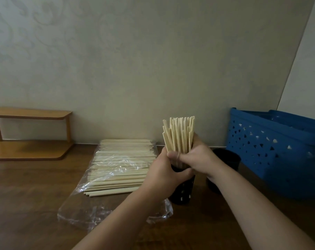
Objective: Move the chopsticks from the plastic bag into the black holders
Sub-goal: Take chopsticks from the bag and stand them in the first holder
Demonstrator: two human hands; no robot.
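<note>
Wooden chopsticks (178, 136) stand bunched in both hands, left hand (163, 170) and right hand (198, 159) clasped around them above the black holder (182, 192), likely to drop them in together.

A dark brown wooden table (35, 204) spans the view. At ten o'clock sits a low two-tier wooden shelf (30, 134). At three o'clock, a blue perforated plastic basket (275, 150). Behind, a pale patterned wall (135, 60).

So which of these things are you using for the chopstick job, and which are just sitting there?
For the job:
bundle of chopsticks, held by left hand and right hand
black holder
second black holder
plastic bag

Just sitting there:
blue basket
wooden shelf
</note>
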